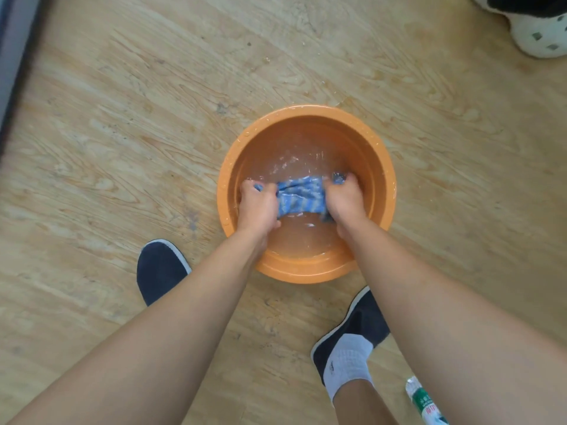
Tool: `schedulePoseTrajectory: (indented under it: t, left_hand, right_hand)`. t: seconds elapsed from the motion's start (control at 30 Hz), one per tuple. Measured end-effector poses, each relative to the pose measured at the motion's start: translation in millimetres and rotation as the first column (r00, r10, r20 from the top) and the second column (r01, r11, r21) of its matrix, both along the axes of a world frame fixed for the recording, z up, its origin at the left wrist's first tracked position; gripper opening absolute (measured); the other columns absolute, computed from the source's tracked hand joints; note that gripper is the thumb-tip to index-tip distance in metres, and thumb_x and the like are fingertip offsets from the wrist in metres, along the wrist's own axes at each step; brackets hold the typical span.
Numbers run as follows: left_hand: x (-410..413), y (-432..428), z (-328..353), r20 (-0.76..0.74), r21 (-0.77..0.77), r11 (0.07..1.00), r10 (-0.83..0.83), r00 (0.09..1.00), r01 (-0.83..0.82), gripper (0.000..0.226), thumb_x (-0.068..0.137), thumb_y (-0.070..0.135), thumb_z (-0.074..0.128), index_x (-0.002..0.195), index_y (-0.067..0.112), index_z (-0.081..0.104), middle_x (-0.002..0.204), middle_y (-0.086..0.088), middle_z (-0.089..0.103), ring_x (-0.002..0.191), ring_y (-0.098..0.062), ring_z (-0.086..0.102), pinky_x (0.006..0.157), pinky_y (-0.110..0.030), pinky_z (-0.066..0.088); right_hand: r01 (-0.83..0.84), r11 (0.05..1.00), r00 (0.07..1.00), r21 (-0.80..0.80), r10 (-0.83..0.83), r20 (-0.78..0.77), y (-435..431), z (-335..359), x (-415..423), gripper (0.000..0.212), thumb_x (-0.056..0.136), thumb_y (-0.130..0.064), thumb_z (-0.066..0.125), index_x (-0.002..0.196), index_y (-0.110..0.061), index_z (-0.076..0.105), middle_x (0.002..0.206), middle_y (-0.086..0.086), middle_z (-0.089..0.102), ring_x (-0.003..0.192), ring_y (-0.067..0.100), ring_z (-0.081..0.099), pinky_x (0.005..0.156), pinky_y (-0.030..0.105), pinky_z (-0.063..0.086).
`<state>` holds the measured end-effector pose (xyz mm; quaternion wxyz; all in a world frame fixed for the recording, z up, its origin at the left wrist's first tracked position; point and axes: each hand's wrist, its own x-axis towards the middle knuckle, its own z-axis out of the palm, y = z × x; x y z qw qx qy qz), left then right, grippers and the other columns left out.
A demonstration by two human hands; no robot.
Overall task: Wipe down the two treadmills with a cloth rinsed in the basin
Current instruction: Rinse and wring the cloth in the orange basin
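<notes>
An orange plastic basin [306, 121] holding shallow water stands on the wooden floor. Inside it a blue striped cloth [300, 196] is stretched between both hands, just over the water. My left hand [256, 205] grips the cloth's left end with curled fingers. The right end is bunched in my right hand [346, 200], with a tuft of cloth showing past the knuckles. Neither treadmill is clearly in view.
My two dark shoes [161, 269] [362, 329] stand on the floor [138, 133] in front of the basin. A plastic bottle [425, 401] lies at the lower right. A white patterned slipper [540, 29] is at the top right. A grey and dark edge [12, 65] runs down the left side.
</notes>
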<state>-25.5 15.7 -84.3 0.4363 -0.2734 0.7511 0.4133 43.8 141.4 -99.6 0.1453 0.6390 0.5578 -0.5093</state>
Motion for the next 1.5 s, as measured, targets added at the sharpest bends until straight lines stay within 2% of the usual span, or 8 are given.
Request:
schedulePoseTrajectory:
  t: [0.3,0.47,0.67,0.77,0.83,0.93,1.23,1.5]
  left_hand:
    - [13.2,-14.3,18.6,-0.056,-0.106,0.986,-0.132,0.99,0.126,0.018,0.098,0.011,0.066,0.106,0.021,0.055,0.102,-0.007,0.071,0.082,-0.026,0.07,0.081,-0.039,0.061]
    - [6.3,-13.0,34.6,0.031,0.036,0.996,0.079,0.996,-0.08,0.024,0.107,0.005,0.055,0.123,0.019,0.045,0.11,-0.024,0.07,0.048,-0.017,0.069,0.051,-0.032,0.061]
    - [-17.0,5.9,47.5,0.156,0.156,0.96,0.21,0.965,-0.234,0.04,0.104,0.0,0.03,0.134,0.01,0.053,0.124,-0.018,0.064,0.079,-0.027,0.081,0.063,-0.031,0.061]
    - [-20.8,4.0,37.1,-0.108,0.085,0.971,-0.214,0.971,0.223,0.048,0.102,0.0,0.036,0.142,0.016,0.055,0.125,-0.015,0.068,0.079,-0.009,0.078,0.073,-0.019,0.057]
    - [-18.7,-3.6,25.6,-0.261,-0.162,0.825,-0.565,0.782,0.542,0.051,0.099,0.005,0.05,0.149,0.017,0.055,0.129,-0.011,0.068,0.107,-0.012,0.073,0.096,-0.021,0.049]
    - [-12.3,-8.4,11.0,-0.226,-0.298,0.649,-0.76,0.609,0.7,0.055,0.1,0.018,0.062,0.154,0.018,0.051,0.142,-0.013,0.052,0.132,-0.034,0.055,0.113,-0.039,0.042]
    - [2.4,-6.6,-8.5,-0.53,-0.382,0.661,-0.729,0.434,0.645,0.036,0.094,0.049,0.07,0.073,0.021,0.064,0.131,-0.005,0.057,0.119,-0.026,0.05,0.102,-0.041,0.042]
    - [-6.4,11.3,-15.2,-0.25,0.112,0.988,-0.079,0.965,0.11,0.02,0.092,0.023,0.079,0.106,0.013,0.069,0.099,-0.001,0.077,0.092,-0.017,0.074,0.096,-0.04,0.058]
  right_hand:
    - [0.115,0.898,0.972,-0.425,-0.19,-0.137,-1.2,53.7,41.0,0.023,0.098,-0.009,0.063,0.092,-0.026,0.078,0.119,-0.001,0.071,0.111,0.024,0.063,0.089,0.047,0.058]
    - [0.391,0.79,0.885,-0.472,-0.463,-0.041,2.9,63.7,40.3,0.031,0.097,0.013,0.057,0.118,-0.006,0.068,0.11,0.021,0.066,0.073,0.021,0.064,0.046,0.015,0.049]
    - [0.712,0.222,0.359,-0.666,-0.93,0.074,23.3,69.8,18.1,0.056,0.101,0.019,0.029,0.152,0.0,0.042,0.149,0.041,0.037,0.124,0.061,0.056,0.073,0.042,0.067]
    - [0.565,0.614,0.724,-0.551,-0.69,-0.026,15.2,63.7,11.7,0.06,0.101,0.016,0.039,0.156,-0.01,0.041,0.144,0.031,0.049,0.113,0.043,0.07,0.081,0.042,0.066]
    - [-0.109,0.986,0.994,-0.127,0.11,-0.002,12.0,54.9,20.3,0.054,0.1,0.002,0.056,0.15,-0.017,0.047,0.129,0.014,0.058,0.105,0.028,0.071,0.097,0.04,0.06]
    - [-0.604,0.778,0.797,0.176,0.589,0.131,11.4,38.5,26.4,0.06,0.099,-0.026,0.068,0.153,-0.02,0.044,0.143,0.01,0.045,0.132,0.03,0.052,0.117,0.041,0.04]
    - [-0.085,0.987,0.992,0.135,0.096,-0.08,12.4,-21.9,18.9,0.02,0.104,-0.015,0.055,0.118,-0.008,0.067,0.11,0.009,0.073,0.078,0.018,0.066,0.074,0.034,0.056]
    - [0.086,0.991,0.995,0.1,-0.09,0.031,-4.6,-28.1,18.2,0.026,0.087,0.0,0.052,0.108,-0.006,0.065,0.098,0.009,0.063,0.088,0.021,0.056,0.076,0.032,0.047]
